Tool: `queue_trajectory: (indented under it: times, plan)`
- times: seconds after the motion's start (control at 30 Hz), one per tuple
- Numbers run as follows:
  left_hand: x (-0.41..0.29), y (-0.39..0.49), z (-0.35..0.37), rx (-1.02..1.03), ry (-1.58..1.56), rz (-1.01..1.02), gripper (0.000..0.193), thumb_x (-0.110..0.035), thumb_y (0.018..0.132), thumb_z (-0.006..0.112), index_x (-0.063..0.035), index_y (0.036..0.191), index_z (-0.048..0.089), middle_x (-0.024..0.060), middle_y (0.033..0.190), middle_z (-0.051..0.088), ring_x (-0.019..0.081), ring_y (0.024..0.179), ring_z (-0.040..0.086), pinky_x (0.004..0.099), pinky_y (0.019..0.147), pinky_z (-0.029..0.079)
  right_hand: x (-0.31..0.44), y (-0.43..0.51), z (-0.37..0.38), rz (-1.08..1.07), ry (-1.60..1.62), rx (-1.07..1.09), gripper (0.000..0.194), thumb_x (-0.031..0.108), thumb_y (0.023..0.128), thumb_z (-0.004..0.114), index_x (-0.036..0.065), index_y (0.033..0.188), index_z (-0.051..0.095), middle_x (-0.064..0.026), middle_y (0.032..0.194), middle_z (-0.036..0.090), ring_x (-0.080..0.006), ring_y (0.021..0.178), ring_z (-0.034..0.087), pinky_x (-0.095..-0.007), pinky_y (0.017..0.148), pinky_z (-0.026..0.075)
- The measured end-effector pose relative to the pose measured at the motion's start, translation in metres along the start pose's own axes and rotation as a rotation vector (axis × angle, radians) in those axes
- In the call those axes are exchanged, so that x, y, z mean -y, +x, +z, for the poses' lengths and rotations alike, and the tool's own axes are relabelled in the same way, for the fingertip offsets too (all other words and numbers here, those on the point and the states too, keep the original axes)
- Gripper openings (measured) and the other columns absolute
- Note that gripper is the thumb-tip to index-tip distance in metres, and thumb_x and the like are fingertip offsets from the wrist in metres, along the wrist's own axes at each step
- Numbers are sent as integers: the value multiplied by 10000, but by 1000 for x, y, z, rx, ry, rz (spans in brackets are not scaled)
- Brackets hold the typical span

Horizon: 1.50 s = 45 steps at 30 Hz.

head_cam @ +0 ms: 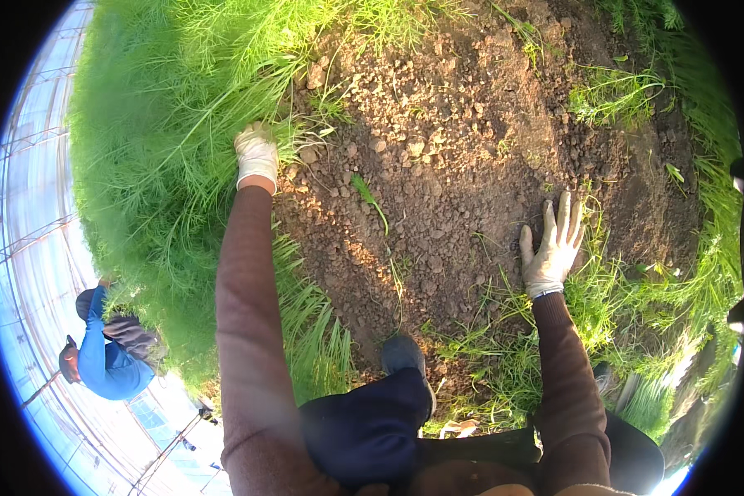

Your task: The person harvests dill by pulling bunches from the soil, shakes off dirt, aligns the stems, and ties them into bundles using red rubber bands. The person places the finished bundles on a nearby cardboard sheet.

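My left hand [258,152], in a pale glove, is at the edge of a dense stand of feathery, dill-like green plants [180,155]. Its fingers are curled around some stalks low down, and the fingertips are partly hidden by foliage. Stem ends [307,133] stick out to the right of that fist. My right hand [552,251], gloved too, is spread flat with its fingers apart at the edge of the bare soil [434,186]. It holds nothing; whether it presses on the ground I cannot tell. Loose green sprigs lie close to its wrist.
My shoe [403,354] is on the soil below. Cut or pulled greenery [595,310] lies at the lower right, and a small clump [617,96] at the upper right. Other people, one in a blue top [108,366], are at far left near the greenhouse film wall [34,186].
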<state>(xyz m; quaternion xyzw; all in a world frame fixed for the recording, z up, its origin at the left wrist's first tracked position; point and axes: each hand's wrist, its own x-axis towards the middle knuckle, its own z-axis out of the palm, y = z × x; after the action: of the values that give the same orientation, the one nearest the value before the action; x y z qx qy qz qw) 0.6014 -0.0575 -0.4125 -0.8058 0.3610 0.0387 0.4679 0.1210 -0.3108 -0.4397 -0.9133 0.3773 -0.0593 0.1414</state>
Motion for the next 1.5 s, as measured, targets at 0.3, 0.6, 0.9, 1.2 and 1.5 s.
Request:
queue_trajectory:
  times: [0.3,0.6,0.9,1.2,1.5]
  plan:
    - [-24,-34,-38,82,-358,-44,224,-219,814,576,-89,885,745,143,904,723,316,859,704,405,741,543,1,-3,1,-13,-2,-36,571,308,873,641,114,1377,457,-77,1572,263,-327,1457,197,-554,1159,171]
    - [55,-199,-89,-376,-334,-90,268,-123,776,600,-111,1018,716,134,893,717,280,848,692,434,925,488,-8,-25,-29,-109,-27,141,724,433,838,673,171,1452,392,-56,1583,224,-300,1461,181,-590,1143,207]
    - [247,-392,-252,-1474,-2109,-233,411,-191,1008,349,22,1339,469,215,1321,542,312,1194,539,422,1080,392,9,-235,-112,-293,-142,1012,630,443,880,630,253,1446,427,-70,1563,291,-314,1411,325,-512,1160,258]
    - [221,-504,-374,-1435,-1722,-1,379,-265,1006,420,-9,1221,598,158,1330,549,254,1231,510,397,1076,382,6,-180,-322,-145,807,470,843,573,783,708,-6,1357,495,-206,1332,561,-308,1227,553,-399,1060,419]
    - [-45,-576,-406,-636,-2065,1015,373,-286,1004,439,-27,1176,646,125,1345,552,226,1258,493,382,1087,357,10,-217,-482,-636,948,649,953,588,738,760,-22,1385,416,-183,1228,608,-282,1080,624,-393,931,529]
